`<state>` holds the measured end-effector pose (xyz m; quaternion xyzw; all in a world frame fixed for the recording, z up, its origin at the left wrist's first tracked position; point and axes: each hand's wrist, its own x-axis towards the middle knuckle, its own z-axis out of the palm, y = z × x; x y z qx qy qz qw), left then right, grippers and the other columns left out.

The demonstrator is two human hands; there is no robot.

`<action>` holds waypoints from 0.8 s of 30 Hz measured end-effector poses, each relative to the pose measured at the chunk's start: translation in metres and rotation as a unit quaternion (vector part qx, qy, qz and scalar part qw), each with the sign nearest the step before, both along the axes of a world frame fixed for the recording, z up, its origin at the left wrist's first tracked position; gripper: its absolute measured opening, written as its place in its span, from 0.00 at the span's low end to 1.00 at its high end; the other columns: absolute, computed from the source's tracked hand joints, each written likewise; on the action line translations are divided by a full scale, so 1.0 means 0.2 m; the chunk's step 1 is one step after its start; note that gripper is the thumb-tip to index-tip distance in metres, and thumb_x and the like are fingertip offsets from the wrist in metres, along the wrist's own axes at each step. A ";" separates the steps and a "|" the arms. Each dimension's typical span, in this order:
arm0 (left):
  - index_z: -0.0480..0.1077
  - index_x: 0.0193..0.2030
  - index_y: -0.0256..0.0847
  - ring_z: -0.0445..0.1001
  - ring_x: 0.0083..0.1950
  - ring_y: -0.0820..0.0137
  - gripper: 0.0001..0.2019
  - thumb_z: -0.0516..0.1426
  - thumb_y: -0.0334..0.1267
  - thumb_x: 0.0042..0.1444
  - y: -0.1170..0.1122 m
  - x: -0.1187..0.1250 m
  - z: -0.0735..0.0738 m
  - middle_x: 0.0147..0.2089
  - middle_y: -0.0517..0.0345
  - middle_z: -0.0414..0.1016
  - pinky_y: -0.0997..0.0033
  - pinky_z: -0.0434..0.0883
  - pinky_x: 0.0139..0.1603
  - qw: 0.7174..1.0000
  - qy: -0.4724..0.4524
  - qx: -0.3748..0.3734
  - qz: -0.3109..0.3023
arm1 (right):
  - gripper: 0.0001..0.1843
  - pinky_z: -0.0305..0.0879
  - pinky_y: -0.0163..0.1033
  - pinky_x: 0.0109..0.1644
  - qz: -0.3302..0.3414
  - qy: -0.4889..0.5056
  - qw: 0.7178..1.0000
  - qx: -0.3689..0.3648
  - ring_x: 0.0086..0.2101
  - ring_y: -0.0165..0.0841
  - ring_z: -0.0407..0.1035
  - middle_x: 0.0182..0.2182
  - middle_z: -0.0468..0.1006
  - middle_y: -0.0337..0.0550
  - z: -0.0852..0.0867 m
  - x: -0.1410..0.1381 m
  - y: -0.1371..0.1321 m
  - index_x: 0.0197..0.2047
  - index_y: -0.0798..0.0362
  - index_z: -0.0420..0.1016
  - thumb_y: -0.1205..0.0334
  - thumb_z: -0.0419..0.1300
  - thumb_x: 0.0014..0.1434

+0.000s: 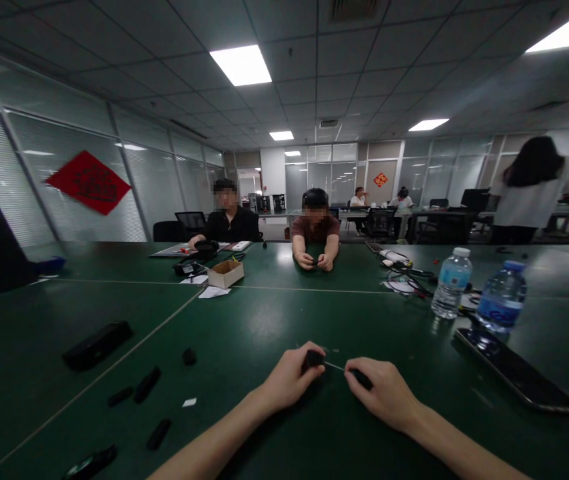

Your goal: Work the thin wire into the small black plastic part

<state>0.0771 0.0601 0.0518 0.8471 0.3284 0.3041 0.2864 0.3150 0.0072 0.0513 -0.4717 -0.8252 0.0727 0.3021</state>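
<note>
The green tabletop (264, 320) is lit evenly but dimly by the ceiling light panels (240, 65) above it, and a pale sheen is spread across its far half. Faint, soft shadows are cast on it under the left hand (289, 377) and the right hand (382, 393). Glare is caught by the water bottles (452, 283) at its right side. Strong fisheye bending is seen toward the frame edges, and fine detail beyond the table's far end is softened.
</note>
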 end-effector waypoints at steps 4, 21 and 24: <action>0.66 0.50 0.41 0.69 0.34 0.72 0.11 0.54 0.38 0.62 -0.01 0.00 0.01 0.38 0.59 0.73 0.74 0.64 0.34 1.000 0.006 0.006 0.002 | 0.11 0.68 0.34 0.35 0.006 0.005 1.000 -0.007 0.31 0.31 0.72 0.35 0.77 0.40 0.00 0.00 -0.01 0.43 0.51 0.74 0.59 0.51 0.66; 0.67 0.49 0.40 0.70 0.37 0.71 0.11 0.55 0.37 0.61 -0.01 0.00 0.00 0.40 0.57 0.74 0.73 0.64 0.38 1.000 -0.003 0.020 0.013 | 0.09 0.67 0.35 0.38 0.003 0.007 1.000 0.010 0.32 0.31 0.72 0.35 0.78 0.40 -0.01 0.00 0.00 0.41 0.51 0.74 0.60 0.53 0.65; 0.66 0.49 0.40 0.70 0.35 0.71 0.11 0.54 0.37 0.61 -0.01 0.00 0.01 0.38 0.59 0.73 0.73 0.64 0.37 1.000 -0.003 0.008 0.006 | 0.10 0.67 0.35 0.39 0.005 0.008 1.000 0.013 0.32 0.31 0.72 0.35 0.78 0.40 -0.01 -0.01 0.00 0.42 0.51 0.74 0.60 0.52 0.65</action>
